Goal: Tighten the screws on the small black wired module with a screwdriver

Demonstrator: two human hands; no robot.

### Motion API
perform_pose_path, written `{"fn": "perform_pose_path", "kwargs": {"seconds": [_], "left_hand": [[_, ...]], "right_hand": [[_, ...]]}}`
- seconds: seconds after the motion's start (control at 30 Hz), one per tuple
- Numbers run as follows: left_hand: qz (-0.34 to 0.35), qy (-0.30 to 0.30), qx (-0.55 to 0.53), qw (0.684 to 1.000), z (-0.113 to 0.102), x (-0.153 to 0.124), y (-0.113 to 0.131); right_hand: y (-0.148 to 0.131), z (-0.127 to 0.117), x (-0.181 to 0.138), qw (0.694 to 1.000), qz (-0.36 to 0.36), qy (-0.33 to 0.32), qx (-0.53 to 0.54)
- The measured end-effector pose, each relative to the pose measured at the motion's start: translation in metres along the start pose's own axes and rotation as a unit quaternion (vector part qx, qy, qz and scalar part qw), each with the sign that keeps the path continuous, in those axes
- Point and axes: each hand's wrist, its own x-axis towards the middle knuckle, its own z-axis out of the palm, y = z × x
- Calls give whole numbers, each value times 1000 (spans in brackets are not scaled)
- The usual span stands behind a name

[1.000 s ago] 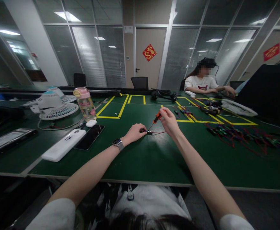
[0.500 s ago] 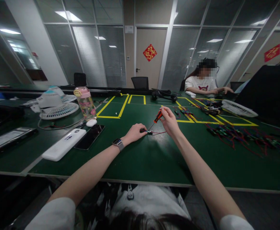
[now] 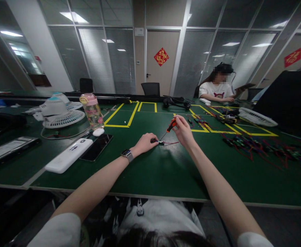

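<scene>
My left hand (image 3: pixel 144 143), with a watch on its wrist, rests on the green table (image 3: pixel 166 168) and pinches a small dark electronic part (image 3: pixel 158 141) that has thin red wires trailing to the right. My right hand (image 3: pixel 183 131) is closed round a small screwdriver with an orange and black handle (image 3: pixel 171 125). The screwdriver slants down to the left, and its tip meets the small part between my two hands.
On the left lie a white power bank (image 3: pixel 68 155), a black phone (image 3: pixel 96 146), a pink-lidded bottle (image 3: pixel 92 110) and a small fan (image 3: pixel 60 113). A heap of red-wired parts (image 3: pixel 258 145) covers the right side. Another person (image 3: pixel 218 88) sits at the far right.
My right hand has shifted its fingers slightly on the screwdriver handle while the tip stays on the part. The person at the far end has raised a dark flat thing.
</scene>
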Motion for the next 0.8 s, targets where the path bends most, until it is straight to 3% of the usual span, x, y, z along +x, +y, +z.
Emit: {"fn": "perform_pose_path", "kwargs": {"seconds": [0.63, 0.8], "left_hand": [[-3, -5, -8, 1000, 0, 0, -2], [-4, -5, -7, 1000, -1, -1, -1]], "right_hand": [[-3, 2, -3, 1000, 9, -14, 2], [0, 2, -2, 998, 17, -27, 48]]}}
